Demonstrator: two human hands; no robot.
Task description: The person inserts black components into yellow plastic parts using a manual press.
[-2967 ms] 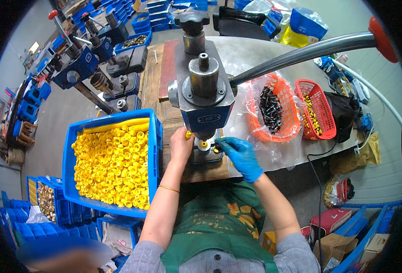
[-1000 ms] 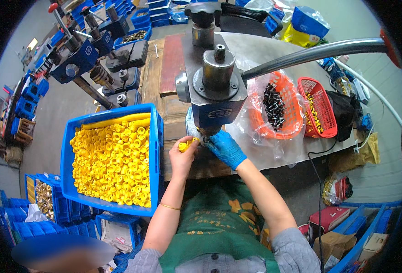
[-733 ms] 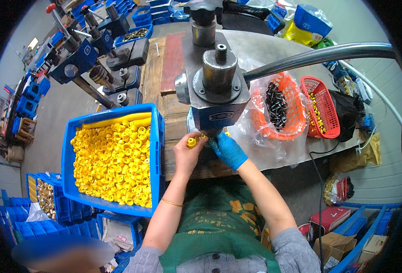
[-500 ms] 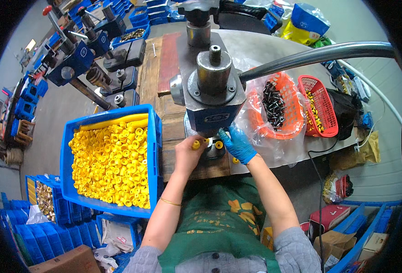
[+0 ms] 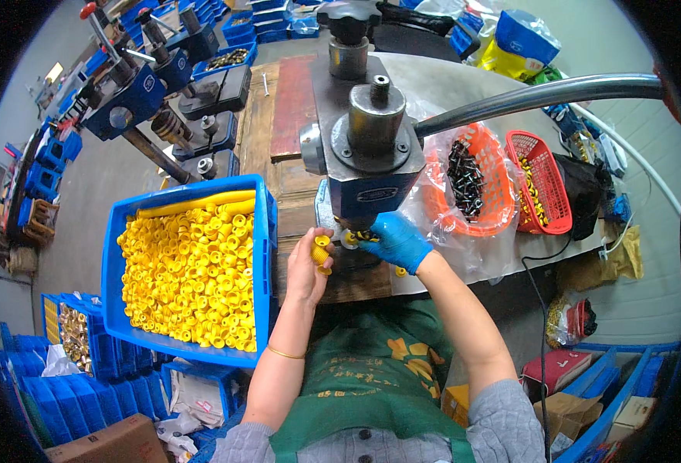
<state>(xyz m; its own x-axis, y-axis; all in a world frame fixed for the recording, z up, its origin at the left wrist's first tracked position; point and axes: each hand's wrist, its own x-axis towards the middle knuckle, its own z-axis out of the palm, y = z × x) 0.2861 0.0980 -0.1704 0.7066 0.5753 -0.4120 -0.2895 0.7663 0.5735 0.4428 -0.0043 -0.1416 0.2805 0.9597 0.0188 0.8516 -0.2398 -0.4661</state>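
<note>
Wooden bench (image 5: 288,184), grey sheet (image 5: 444,77) right | blue bins (image 5: 271,15) stood far | left hand (image 5: 303,268) held yellow caps (image 5: 320,253) | right hand (image 5: 397,241) near press (image 5: 375,174): grip I couldn't tell

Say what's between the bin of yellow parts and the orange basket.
The left hand holding yellow parts, the press and gloved right hand, in the head view.
</note>
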